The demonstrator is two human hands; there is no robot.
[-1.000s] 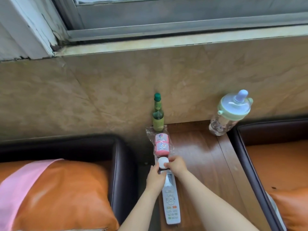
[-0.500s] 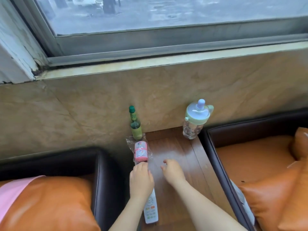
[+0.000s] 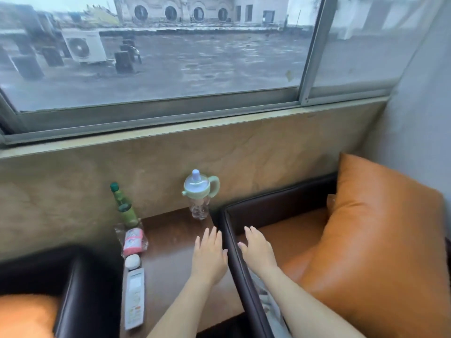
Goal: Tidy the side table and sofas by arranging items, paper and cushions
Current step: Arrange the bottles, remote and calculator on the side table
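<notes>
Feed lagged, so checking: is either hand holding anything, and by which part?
Nothing is held. The left hand and right hand are both open and empty.

From my seat the left sofa (image 3: 80, 284) is smeared with motion blur, its cushion (image 3: 24, 315) cut by the lower-left corner. The remote's (image 3: 134, 297) buttons are too blurred to read. The wrapped pink packet's (image 3: 133, 241) print is illegible. Something pale, perhaps paper (image 3: 268, 306), lies half hidden behind the right sofa's arm (image 3: 240, 276) and my right forearm. The bench's (image 3: 168, 252) near edge runs under my arms.
</notes>
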